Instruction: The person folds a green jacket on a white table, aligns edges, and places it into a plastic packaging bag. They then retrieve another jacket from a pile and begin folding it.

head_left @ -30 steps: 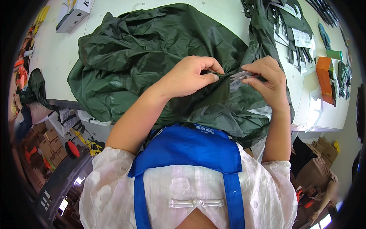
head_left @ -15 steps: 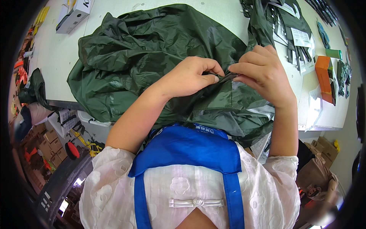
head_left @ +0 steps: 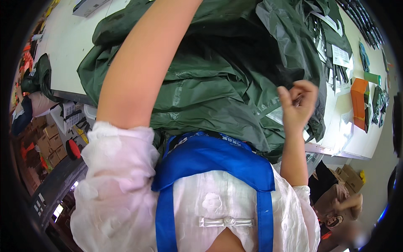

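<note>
A dark green thin waterproof garment or sheet lies heaped and crumpled over the white table in front of me. Stretched far forward across it, my left arm runs out at the top edge, so that hand is outside the picture. My right hand is raised over the right part of the green fabric. Its fingers curl in toward the palm and the thumb points up. Something small and dark shows within the curled fingers, too unclear to name. A pale patch of fabric or plastic shows beside the right wrist.
Dark straps with white paper tags lie on the table at the far right. Nearby are an orange box and a green roll. A grey-white box sits far left. Cardboard boxes are stacked below at left.
My left hand has let go of the fabric at the middle and reached forward out of view. My right hand has drawn back nearer to me. More dark green fabric is spread at the far right.
</note>
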The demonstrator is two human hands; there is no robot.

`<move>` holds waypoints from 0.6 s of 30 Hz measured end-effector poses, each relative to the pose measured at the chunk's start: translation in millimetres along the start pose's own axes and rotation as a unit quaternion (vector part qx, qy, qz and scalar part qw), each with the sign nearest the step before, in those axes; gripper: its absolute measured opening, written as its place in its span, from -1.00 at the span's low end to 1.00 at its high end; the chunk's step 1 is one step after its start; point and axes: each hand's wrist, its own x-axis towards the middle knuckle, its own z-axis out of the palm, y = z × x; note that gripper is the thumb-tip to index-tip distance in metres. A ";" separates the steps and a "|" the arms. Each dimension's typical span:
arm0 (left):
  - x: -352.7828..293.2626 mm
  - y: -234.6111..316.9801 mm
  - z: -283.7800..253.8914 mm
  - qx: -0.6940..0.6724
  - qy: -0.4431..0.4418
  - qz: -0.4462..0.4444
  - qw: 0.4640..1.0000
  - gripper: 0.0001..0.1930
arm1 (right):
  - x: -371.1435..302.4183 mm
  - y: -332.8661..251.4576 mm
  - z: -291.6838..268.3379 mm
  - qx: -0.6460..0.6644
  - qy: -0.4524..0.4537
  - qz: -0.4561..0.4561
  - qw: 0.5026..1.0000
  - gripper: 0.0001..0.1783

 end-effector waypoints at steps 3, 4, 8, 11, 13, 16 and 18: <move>-71.3 38.9 -36.1 0.069 -0.274 -0.197 0.939 -0.81 | -37.7 28.1 0.4 -0.104 -0.148 0.139 0.974 -0.89; -112.9 31.2 -59.0 -0.036 -0.222 -0.129 0.966 -0.79 | -51.0 29.9 4.2 -0.101 -0.184 0.149 0.966 -0.83; -271.4 60.2 -189.6 0.267 -0.243 -0.251 0.898 -0.58 | -110.8 45.6 -23.9 -0.171 -0.251 -0.049 0.951 -0.74; -383.6 51.5 -283.9 0.475 -0.079 -0.414 0.772 -0.22 | -143.9 38.9 -49.3 -0.273 -0.264 0.027 0.925 -0.63; -403.2 49.7 -303.2 0.282 0.126 -0.673 0.672 -0.25 | -161.6 54.3 -58.2 -0.345 -0.279 0.070 0.893 -0.59; -414.8 39.7 -315.9 -0.087 0.265 -0.774 0.568 -0.32 | -165.6 77.0 -68.1 -0.395 -0.335 0.000 0.856 -0.58; -418.0 31.1 -324.3 -0.086 0.281 -0.750 0.593 -0.36 | -159.1 77.0 -71.5 -0.326 -0.314 0.054 0.890 -0.69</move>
